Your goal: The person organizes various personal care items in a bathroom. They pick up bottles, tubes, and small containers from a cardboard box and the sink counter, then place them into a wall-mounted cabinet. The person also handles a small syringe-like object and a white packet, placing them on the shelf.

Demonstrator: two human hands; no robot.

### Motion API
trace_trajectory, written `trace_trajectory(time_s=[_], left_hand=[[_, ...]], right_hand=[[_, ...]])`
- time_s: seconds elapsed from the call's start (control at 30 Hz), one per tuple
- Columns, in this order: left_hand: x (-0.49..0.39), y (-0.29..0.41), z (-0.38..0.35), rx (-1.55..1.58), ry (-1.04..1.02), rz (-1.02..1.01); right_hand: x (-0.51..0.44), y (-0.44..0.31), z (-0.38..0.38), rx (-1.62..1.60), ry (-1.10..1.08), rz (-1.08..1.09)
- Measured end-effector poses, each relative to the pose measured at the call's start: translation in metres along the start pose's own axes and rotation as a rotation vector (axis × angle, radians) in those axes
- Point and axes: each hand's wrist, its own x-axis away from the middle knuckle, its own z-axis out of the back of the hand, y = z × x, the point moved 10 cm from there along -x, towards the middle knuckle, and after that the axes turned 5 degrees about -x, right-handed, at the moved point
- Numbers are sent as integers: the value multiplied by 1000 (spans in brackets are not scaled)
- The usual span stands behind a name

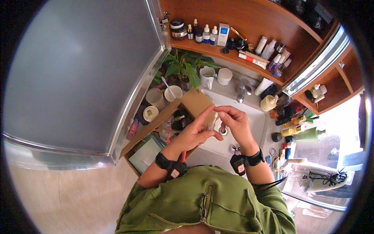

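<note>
Over the white sink [248,117], my left hand [198,130] holds a small clear bottle [211,125] with a white top between thumb and palm, its index finger stretched upward. Close beside it, my right hand [235,121] has bent fingers, and its fingertips are near or at my left index fingertip. Whether anything small lies between those fingertips cannot be told. An open cardboard box [155,127] with bottles and a pale green flat box inside stands left of the hands. Both wrists wear black bands.
The wooden cabinet shelf [198,46] holds dropper bottles, jars and tubes. An open mirror door [87,73] fills the left. Cups and a green plant [187,68] stand behind the cardboard box. A faucet [242,90] rises behind the sink; many bottles line the right counter.
</note>
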Motion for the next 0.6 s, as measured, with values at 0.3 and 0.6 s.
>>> trace_trajectory(time_s=[0.3, 0.6], left_hand=[[-3, -4, -3, -28, 22, 7], [-15, -12, 18, -33, 201, -83]], right_hand=[[3, 9, -3, -61, -52, -99], [7, 15, -4, -31, -97, 73]])
